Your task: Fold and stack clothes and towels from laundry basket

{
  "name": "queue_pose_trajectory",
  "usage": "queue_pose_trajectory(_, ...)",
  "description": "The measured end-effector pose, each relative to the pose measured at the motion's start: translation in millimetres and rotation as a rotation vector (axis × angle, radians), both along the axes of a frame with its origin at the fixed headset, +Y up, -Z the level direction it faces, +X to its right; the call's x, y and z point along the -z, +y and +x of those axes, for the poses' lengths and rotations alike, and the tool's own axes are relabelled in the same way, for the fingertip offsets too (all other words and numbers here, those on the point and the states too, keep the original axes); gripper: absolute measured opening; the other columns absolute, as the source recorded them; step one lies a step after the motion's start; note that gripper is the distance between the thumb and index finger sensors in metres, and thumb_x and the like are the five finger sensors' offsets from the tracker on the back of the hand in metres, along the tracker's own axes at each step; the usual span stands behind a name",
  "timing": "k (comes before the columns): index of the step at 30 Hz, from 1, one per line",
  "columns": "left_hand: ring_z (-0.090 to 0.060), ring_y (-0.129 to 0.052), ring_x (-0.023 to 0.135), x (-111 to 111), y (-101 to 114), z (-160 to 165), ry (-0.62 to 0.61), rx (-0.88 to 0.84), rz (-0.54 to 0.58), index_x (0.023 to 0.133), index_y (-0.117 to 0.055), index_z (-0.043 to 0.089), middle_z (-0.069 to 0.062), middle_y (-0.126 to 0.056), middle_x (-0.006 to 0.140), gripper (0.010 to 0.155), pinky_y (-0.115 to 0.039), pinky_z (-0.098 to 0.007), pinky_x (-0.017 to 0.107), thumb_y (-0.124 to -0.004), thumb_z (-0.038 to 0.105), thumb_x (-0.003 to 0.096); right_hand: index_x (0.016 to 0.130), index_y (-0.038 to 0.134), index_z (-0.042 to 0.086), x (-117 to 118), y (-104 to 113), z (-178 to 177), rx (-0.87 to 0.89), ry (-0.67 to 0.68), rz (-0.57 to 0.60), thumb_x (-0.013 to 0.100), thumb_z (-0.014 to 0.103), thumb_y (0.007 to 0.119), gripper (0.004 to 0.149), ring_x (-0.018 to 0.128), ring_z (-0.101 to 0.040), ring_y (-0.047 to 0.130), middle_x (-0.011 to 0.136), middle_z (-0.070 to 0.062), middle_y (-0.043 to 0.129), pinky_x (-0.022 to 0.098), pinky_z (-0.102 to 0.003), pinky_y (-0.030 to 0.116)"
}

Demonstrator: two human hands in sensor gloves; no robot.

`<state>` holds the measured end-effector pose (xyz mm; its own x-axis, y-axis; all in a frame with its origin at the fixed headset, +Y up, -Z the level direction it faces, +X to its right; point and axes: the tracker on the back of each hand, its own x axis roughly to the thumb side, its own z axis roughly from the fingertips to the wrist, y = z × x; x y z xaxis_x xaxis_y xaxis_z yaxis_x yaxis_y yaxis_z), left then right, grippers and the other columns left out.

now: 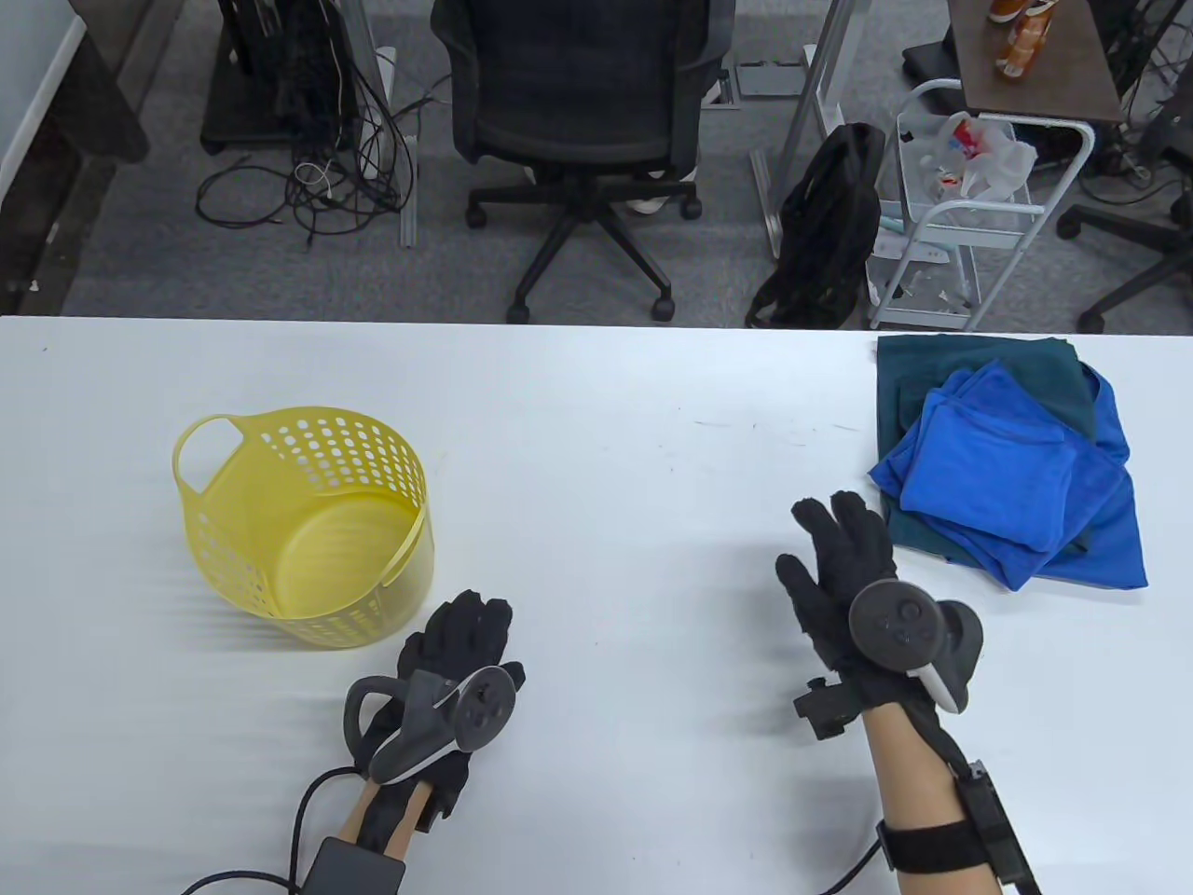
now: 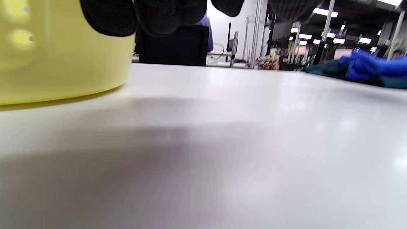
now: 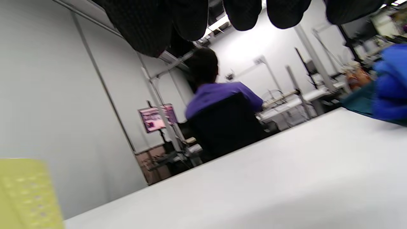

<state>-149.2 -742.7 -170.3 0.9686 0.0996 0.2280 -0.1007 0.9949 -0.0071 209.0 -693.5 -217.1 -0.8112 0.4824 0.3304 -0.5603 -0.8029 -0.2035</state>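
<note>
A yellow perforated laundry basket (image 1: 308, 522) stands on the left of the white table (image 1: 596, 419) with nothing showing inside; its wall also shows in the left wrist view (image 2: 57, 63). A stack of folded cloths lies at the right: a bright blue towel (image 1: 1002, 471) on a dark teal cloth (image 1: 979, 373), seen too in the left wrist view (image 2: 372, 68) and right wrist view (image 3: 391, 86). My left hand (image 1: 457, 643) lies low just right of the basket, holding nothing. My right hand (image 1: 839, 550) hovers with fingers spread, just left of the stack, empty.
Beyond the table's far edge stand a black office chair (image 1: 578, 112), a black backpack (image 1: 825, 224), a white wire cart (image 1: 960, 205) and loose cables on the floor (image 1: 326, 177). Bare table lies between the basket and the stack.
</note>
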Motion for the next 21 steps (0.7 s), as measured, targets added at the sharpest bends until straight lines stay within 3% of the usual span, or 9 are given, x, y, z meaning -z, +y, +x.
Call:
queue_pose_trajectory(3, -0.048, -0.054, 0.112, -6, 7, 0, -0.026, -0.121, 0.105, 0.122, -0.032, 0.019, -0.025, -0.039, 0.126, 0.081, -0.062, -0.063, 0.075, -0.063, 0.057, 0.0579, 0.116, 0.045, 0.006, -19, -2, -18, -0.112, 0.038, 0.052, 0.064, 0.034, 0.072, 0.065, 0.102, -0.062, 0.036, 0.118, -0.033, 0.034, 0.062, -0.082, 0.045)
queue_pose_trajectory(7, -0.051, -0.043, 0.114, -11, 15, -3, -0.03, -0.206, 0.19, 0.123, -0.025, 0.018, -0.027, -0.028, 0.127, 0.084, -0.056, -0.065, 0.077, -0.062, 0.058, 0.0583, 0.116, 0.044, 0.006, -42, -17, -35, -0.219, 0.093, 0.027, 0.064, 0.034, 0.071, 0.066, 0.101, -0.061, 0.037, 0.117, -0.034, 0.035, 0.062, -0.081, 0.046)
queue_pose_trajectory(11, -0.054, -0.036, 0.113, -9, 13, -4, -0.027, -0.243, 0.175, 0.123, -0.021, 0.016, -0.03, -0.022, 0.126, 0.087, -0.053, -0.068, 0.076, -0.062, 0.058, 0.0586, 0.116, 0.043, 0.005, -49, -31, -41, -0.303, 0.101, -0.008, 0.064, 0.034, 0.07, 0.066, 0.101, -0.063, 0.038, 0.117, -0.035, 0.036, 0.062, -0.081, 0.047)
queue_pose_trajectory(21, -0.056, -0.035, 0.112, -8, -1, 5, -0.078, -0.134, 0.145, 0.123, -0.022, 0.016, -0.031, -0.021, 0.126, 0.087, -0.054, -0.069, 0.075, -0.063, 0.057, 0.0583, 0.116, 0.044, 0.005, -48, -42, -45, -0.325, 0.155, -0.046, 0.064, 0.034, 0.069, 0.064, 0.1, -0.064, 0.04, 0.116, -0.036, 0.037, 0.062, -0.08, 0.048)
